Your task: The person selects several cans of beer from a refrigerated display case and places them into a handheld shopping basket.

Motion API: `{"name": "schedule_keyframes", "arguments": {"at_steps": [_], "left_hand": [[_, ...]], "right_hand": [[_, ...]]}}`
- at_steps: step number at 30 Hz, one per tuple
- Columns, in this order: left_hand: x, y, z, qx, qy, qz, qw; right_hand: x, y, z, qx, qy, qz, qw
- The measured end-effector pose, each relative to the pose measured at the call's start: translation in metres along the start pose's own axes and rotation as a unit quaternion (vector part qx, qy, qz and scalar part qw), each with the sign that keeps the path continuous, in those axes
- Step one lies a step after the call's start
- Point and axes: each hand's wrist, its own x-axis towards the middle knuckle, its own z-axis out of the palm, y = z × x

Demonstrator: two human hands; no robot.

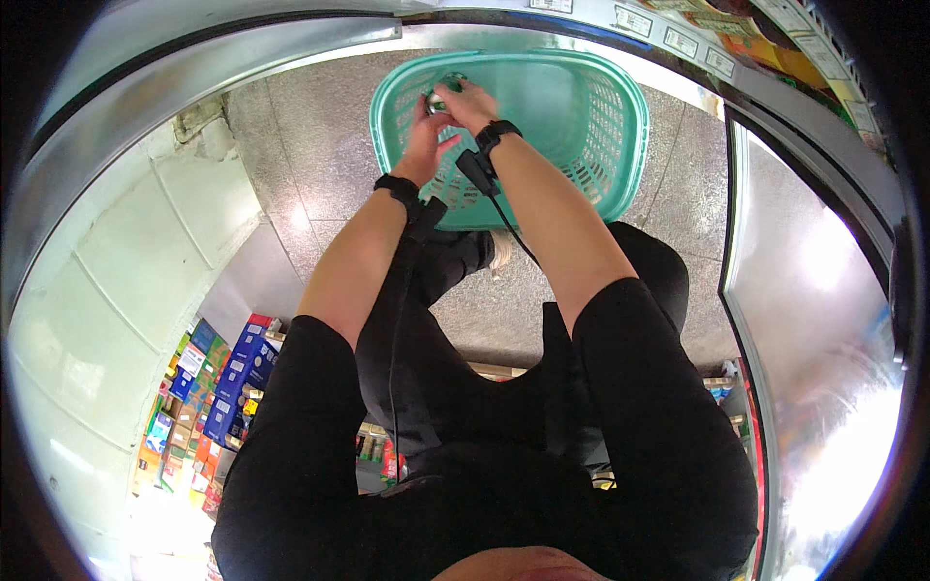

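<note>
A green plastic basket (534, 94) with slotted sides sits before me on the floor. Over its left part both my hands meet around a small shiny silver-and-green container (437, 103), likely a can. My left hand (427, 142) has its fingers along the near left side of it. My right hand (468, 105) comes from the right, with its fingers over the container. A second shiny green-and-silver item (455, 77) shows just beyond my right fingers, partly hidden. Both wrists wear black straps (498, 135) with small black devices, and a cable runs from each.
A metal frame edge (290, 65) curves along the far side. Shelf price tags (681, 42) and packaged goods stand at the upper right. A glossy panel (806, 290) rises on the right, a pale wall (131, 269) on the left. Stacked boxes (240, 378) are at lower left.
</note>
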Motion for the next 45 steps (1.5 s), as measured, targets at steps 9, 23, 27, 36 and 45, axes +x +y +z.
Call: {"name": "schedule_keyframes", "arguments": {"at_steps": [9, 23, 27, 36, 45], "left_hand": [[-0.017, 0.005, 0.006, 0.041, 0.022, 0.039, 0.998], [-0.181, 0.003, 0.01, 0.088, 0.052, -0.055, 0.993], [-0.258, 0.048, 0.033, 0.19, -0.029, -0.083, 0.978], [-0.459, 0.182, 0.073, 0.497, -0.081, 0.299, 0.81], [-0.643, 0.313, 0.16, 0.348, -0.123, 0.571, 0.733]], "right_hand": [[-0.027, -0.017, -0.002, 0.062, -0.041, 0.026, 0.997], [-0.171, -0.013, -0.077, 0.014, -0.036, 0.053, 0.998], [-0.236, -0.017, -0.138, -0.051, 0.003, -0.022, 0.998], [-0.485, -0.205, -0.192, 0.336, -0.033, -0.02, 0.941], [-0.629, -0.31, -0.263, 0.34, 0.021, -0.206, 0.917]]}}
